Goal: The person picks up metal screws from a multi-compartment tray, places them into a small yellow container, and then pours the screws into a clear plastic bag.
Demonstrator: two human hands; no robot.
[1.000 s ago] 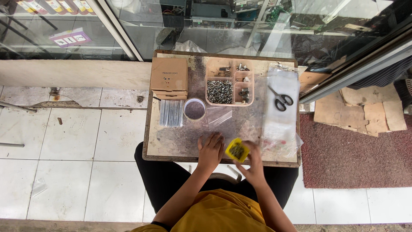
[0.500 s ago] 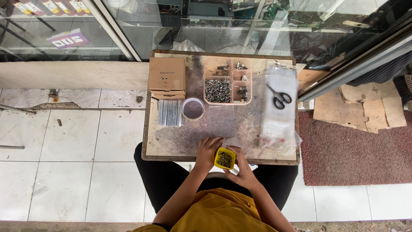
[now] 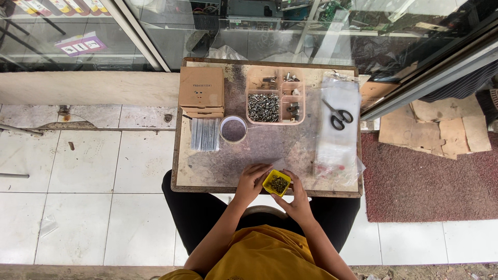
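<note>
Small yellow tray (image 3: 277, 182) of dark screws at near edge of surface (image 3: 207, 171). Right hand (image 3: 297, 199) closed on tray rim; left hand (image 3: 250, 182) steadies it, grip unclear. Advice: keep tray level, avoid spilling.

A worn counter (image 3: 249, 155) carries cardboard boxes (image 3: 202, 92) at its far left corner, a divided tray of screws (image 3: 275, 96) mid-far edge, scissors (image 3: 338, 116) on plastic bags (image 3: 337, 140) along the right edge

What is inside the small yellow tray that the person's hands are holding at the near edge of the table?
The small yellow tray holds a heap of small dark metal pieces, probably screws. The heap hides the tray's floor, and the right hand and left hand cover its outer sides.
</note>
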